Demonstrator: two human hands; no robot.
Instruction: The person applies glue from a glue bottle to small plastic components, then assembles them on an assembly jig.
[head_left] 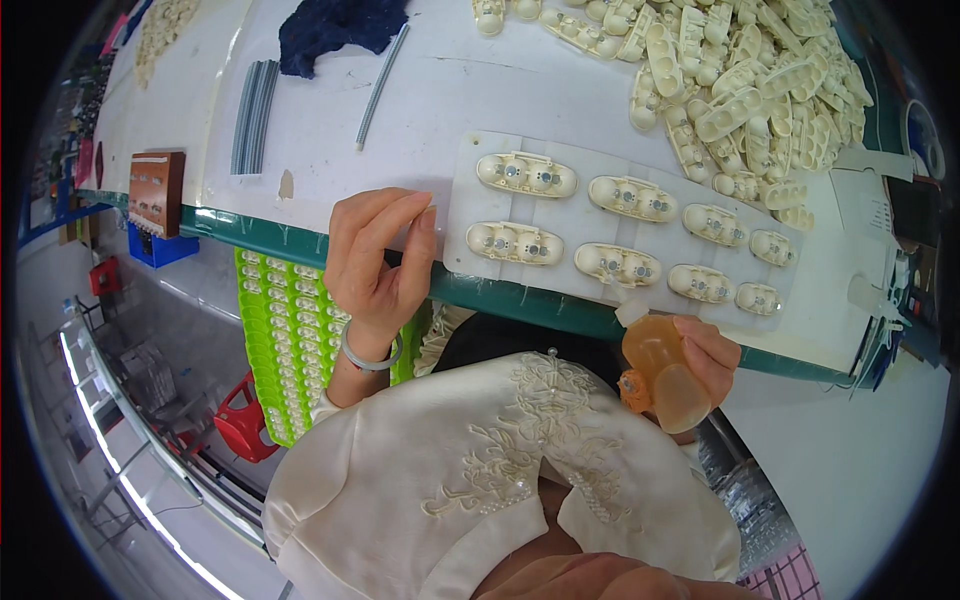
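Note:
My right hand [712,362] is wrapped round a translucent orange squeeze bottle [662,365], its white tip tilted toward the near edge of a white fixture plate [625,165]. On that plate lie several cream oval plastic housings [527,174] in two rows, with small round metal pieces inside them. The bottle's tip is close to a near-row housing [617,265]; whether they touch is hard to tell. Just left of the plate, over the table's front edge, my left hand [378,255] is closed with thumb and fingertips pinched together. What it holds, if anything, is too small to make out.
A big heap of loose cream housings [740,95] covers the far right of the table. Farther left are grey rods [255,118], a single thin rod [383,88], a dark blue cloth [335,35] and a brown box [157,193]. Below the edge stands a green tray [262,345] of small parts.

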